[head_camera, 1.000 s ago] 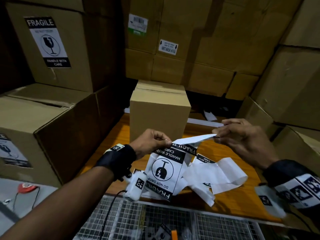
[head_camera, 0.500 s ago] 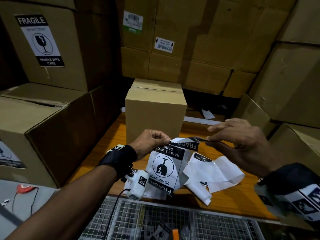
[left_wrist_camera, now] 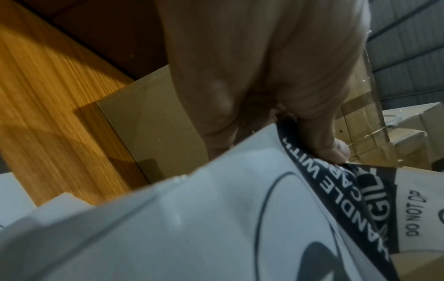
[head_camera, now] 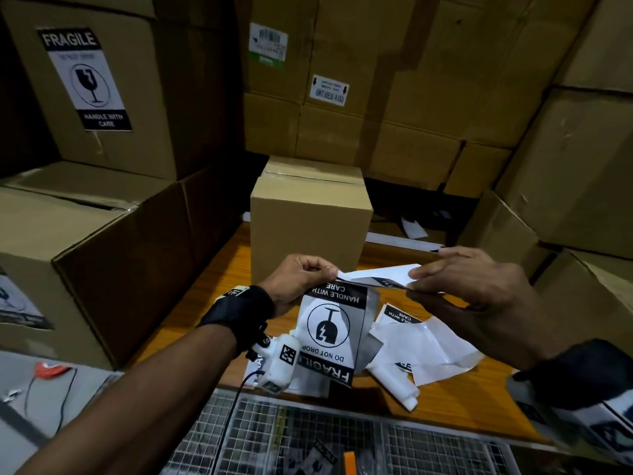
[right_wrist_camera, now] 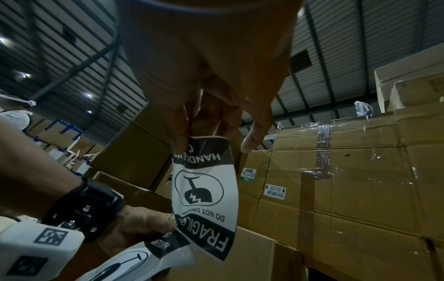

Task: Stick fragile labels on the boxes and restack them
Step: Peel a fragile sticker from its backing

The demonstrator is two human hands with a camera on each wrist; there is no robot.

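Peeling step: left hand (head_camera: 301,279) pinches the label strip (head_camera: 330,332), right hand (head_camera: 469,286) pinches the fragile label (right_wrist_camera: 204,192). Next it needs sticking onto the plain box (head_camera: 310,231) at the bench's far edge.

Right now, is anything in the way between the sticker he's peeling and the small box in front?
Nothing visible. The peeled label, pinched by the left hand and right hand, hangs just before the small box.

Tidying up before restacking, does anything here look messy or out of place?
Yes: crumpled white backing sheets lie loose on the wooden table, curled and overlapping, below the label.
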